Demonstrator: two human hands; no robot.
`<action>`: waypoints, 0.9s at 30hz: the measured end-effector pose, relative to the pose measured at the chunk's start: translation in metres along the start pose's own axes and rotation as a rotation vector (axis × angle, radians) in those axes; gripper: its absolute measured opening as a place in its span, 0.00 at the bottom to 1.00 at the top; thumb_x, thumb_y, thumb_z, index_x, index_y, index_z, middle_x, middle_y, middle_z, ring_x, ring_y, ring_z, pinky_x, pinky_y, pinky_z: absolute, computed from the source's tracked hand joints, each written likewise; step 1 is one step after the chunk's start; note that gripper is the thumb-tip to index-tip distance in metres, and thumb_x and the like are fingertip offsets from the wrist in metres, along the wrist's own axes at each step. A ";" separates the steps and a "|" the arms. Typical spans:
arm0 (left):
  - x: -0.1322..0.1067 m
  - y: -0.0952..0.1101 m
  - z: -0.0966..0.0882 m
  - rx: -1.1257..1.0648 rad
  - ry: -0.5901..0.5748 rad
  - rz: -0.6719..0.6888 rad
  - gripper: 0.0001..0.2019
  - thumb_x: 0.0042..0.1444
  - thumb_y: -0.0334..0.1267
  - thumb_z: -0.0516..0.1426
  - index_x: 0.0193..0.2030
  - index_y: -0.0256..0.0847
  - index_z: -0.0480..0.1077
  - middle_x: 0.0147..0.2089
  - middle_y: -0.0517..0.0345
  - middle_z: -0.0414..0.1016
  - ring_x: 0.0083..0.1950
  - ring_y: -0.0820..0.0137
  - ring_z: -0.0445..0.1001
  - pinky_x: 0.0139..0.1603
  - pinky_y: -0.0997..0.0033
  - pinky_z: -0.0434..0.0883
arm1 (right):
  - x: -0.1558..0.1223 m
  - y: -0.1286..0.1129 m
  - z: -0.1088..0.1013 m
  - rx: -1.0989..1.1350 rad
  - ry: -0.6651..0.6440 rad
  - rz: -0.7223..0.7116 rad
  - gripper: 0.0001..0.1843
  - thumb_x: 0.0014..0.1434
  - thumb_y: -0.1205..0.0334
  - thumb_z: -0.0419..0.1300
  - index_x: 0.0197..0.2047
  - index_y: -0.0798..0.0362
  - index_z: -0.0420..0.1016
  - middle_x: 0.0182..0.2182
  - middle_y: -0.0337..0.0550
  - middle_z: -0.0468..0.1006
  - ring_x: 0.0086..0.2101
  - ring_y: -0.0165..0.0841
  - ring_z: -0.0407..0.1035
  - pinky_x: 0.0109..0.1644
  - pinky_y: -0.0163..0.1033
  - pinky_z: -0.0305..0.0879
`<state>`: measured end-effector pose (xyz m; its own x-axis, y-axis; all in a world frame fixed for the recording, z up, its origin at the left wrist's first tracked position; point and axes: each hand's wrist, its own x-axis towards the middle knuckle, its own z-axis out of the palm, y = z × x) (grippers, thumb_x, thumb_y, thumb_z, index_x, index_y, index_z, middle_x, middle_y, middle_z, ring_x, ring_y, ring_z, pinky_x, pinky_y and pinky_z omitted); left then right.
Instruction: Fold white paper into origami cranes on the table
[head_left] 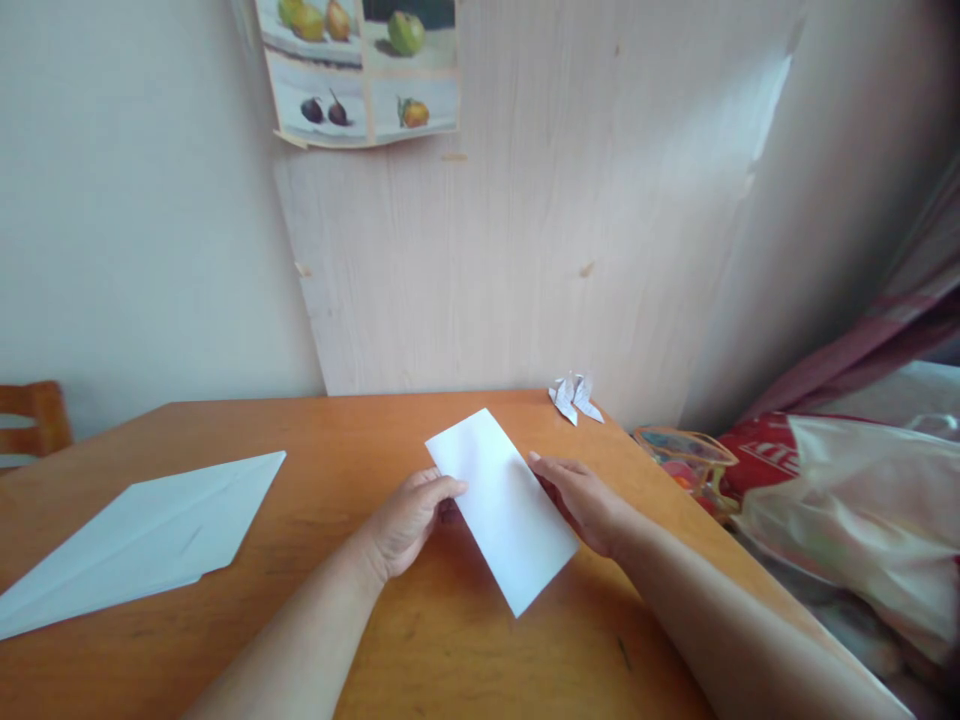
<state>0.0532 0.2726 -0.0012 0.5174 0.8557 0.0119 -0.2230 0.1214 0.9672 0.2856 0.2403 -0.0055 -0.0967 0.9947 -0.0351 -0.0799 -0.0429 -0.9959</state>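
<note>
A blank white rectangle of paper [502,510] is held up at a slant above the wooden table. My left hand [412,515] pinches its left edge, thumb on top and fingers underneath. On the opposite edge, my right hand [581,500] grips the paper with the thumb along the side and the other fingers mostly hidden behind it. Whether the paper is a single layer or folded, I cannot tell. To the left lie larger white paper sheets [157,530] with faint crease lines.
Two small folded paper figures [574,398] stand at the table's [360,425] far right corner. Plastic bags [862,500] crowd the right side, below the table edge. A fruit picture sheet [367,75] hangs on the back panel. Part of a wooden chair [49,415] shows at far left.
</note>
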 end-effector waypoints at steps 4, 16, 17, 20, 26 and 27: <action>-0.001 0.000 0.001 0.045 -0.025 0.024 0.12 0.55 0.36 0.60 0.45 0.35 0.78 0.46 0.47 0.82 0.48 0.59 0.77 0.57 0.59 0.67 | -0.001 0.003 0.002 0.119 -0.071 0.050 0.17 0.54 0.48 0.68 0.31 0.54 0.75 0.26 0.44 0.78 0.29 0.35 0.71 0.35 0.40 0.65; 0.006 -0.011 -0.004 0.811 0.543 0.423 0.33 0.58 0.46 0.61 0.67 0.43 0.56 0.69 0.41 0.59 0.67 0.54 0.63 0.63 0.49 0.63 | -0.004 0.003 0.004 0.191 -0.023 0.105 0.22 0.46 0.49 0.73 0.31 0.52 0.68 0.23 0.38 0.76 0.20 0.30 0.66 0.24 0.35 0.59; 0.004 -0.010 -0.002 0.916 0.506 0.516 0.31 0.60 0.45 0.60 0.67 0.43 0.56 0.68 0.42 0.60 0.68 0.54 0.62 0.65 0.49 0.62 | -0.004 0.004 0.004 0.191 -0.028 0.098 0.22 0.46 0.49 0.74 0.31 0.52 0.68 0.24 0.38 0.77 0.21 0.30 0.67 0.24 0.35 0.59; -0.004 -0.004 0.009 1.188 0.341 0.740 0.27 0.63 0.42 0.57 0.68 0.45 0.56 0.68 0.45 0.63 0.69 0.56 0.60 0.69 0.49 0.58 | -0.004 0.005 0.007 0.180 -0.045 0.078 0.23 0.46 0.48 0.74 0.31 0.52 0.67 0.25 0.39 0.78 0.22 0.31 0.69 0.25 0.35 0.62; -0.015 0.002 0.024 1.463 0.123 0.837 0.33 0.63 0.49 0.57 0.71 0.44 0.54 0.68 0.48 0.66 0.73 0.50 0.52 0.70 0.45 0.50 | -0.009 0.002 0.013 0.098 -0.123 0.078 0.25 0.44 0.47 0.75 0.31 0.52 0.66 0.23 0.36 0.76 0.20 0.28 0.67 0.23 0.33 0.60; -0.015 0.002 0.024 1.481 0.109 0.825 0.33 0.62 0.51 0.57 0.71 0.45 0.54 0.67 0.49 0.67 0.73 0.49 0.52 0.70 0.43 0.48 | -0.010 0.002 0.014 0.085 -0.143 0.073 0.25 0.44 0.47 0.75 0.31 0.52 0.66 0.23 0.36 0.76 0.20 0.28 0.66 0.22 0.32 0.60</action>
<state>0.0648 0.2474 0.0065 0.5976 0.4825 0.6403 0.5547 -0.8255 0.1043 0.2723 0.2292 -0.0056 -0.2446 0.9655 -0.0891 -0.1507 -0.1286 -0.9802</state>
